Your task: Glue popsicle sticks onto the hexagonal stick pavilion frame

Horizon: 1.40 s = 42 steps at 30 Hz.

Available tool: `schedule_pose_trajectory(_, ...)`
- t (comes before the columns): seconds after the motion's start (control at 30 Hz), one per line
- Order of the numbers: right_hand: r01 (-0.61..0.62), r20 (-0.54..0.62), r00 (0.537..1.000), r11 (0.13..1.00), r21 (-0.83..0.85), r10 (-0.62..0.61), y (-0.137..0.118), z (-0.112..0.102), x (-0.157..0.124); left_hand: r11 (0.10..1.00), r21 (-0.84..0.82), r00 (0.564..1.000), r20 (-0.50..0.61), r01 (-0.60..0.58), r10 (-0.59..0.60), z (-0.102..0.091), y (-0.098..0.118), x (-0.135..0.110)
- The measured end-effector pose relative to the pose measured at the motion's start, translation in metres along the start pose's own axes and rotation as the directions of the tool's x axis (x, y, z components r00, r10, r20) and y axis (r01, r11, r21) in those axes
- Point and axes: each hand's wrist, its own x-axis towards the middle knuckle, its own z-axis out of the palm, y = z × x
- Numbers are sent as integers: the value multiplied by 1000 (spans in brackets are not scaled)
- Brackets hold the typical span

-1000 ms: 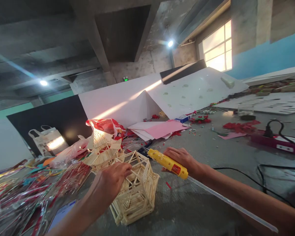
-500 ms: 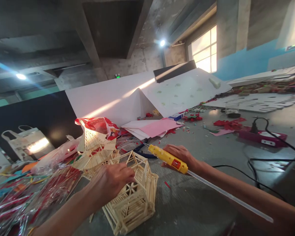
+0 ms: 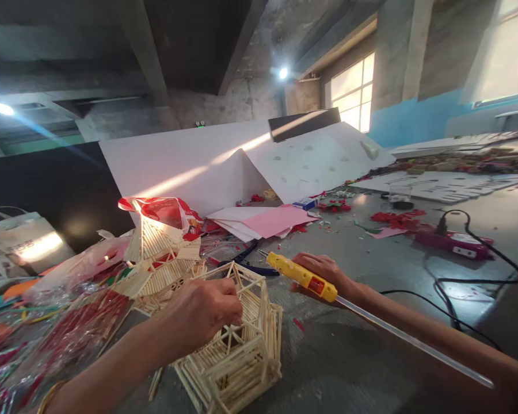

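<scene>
My right hand (image 3: 317, 269) is wrapped round a yellow hot glue gun (image 3: 302, 278). A long clear glue stick (image 3: 414, 342) trails out of its back end, and the metal nozzle points left, above the model. In front of me stands a many-sided model of thin wooden sticks (image 3: 242, 368), with an open frame on top. Over its left upper side is my left hand (image 3: 213, 310), the fingers curled and pressed together at the frame. What they pinch is hidden. A second stick model with a pointed roof (image 3: 159, 247) stands just behind, at the left.
Plastic-wrapped craft sticks (image 3: 60, 339) cover the left side. Blue-handled pliers (image 3: 254, 268) lie behind the near model. Pink paper (image 3: 278, 220) lies farther back. At right are a purple power strip (image 3: 453, 244) and its black cable (image 3: 479, 280). White boards (image 3: 311, 158) lean behind.
The view has turned slightly, shifting the background left. My left hand has moved a little right and down over the model; the glue gun sits slightly farther right. Both hands keep their closed shape.
</scene>
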Motion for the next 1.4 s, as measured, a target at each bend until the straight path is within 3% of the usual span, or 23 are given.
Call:
schedule_pose_trajectory(0.23,11,10,1000,1000,-7,-11,-1,0,0,1000,27,999,43,1,-2,-1,-2,-1)
schedule_pose_trajectory(0.43,29,35,999,1000,-3,-29,-5,-4,3,997,65,991,127,-43,34,-17,5,8)
schedule_pose_trajectory(0.63,50,28,998,997,-63,-48,-12,-7,8,978,183,948,317,-104,41,-36,8,28)
schedule_pose_trajectory(0.77,78,-9,997,994,-81,-79,-11,-6,10,965,182,925,362,-191,115,-37,1,36)
schedule_pose_trajectory(1.13,85,-10,996,993,-87,-86,-8,-6,10,961,211,928,360,-176,90,-39,9,34)
schedule_pose_trajectory(1.4,87,6,996,994,-64,-87,-9,-7,10,946,201,916,365,-253,167,-40,21,40)
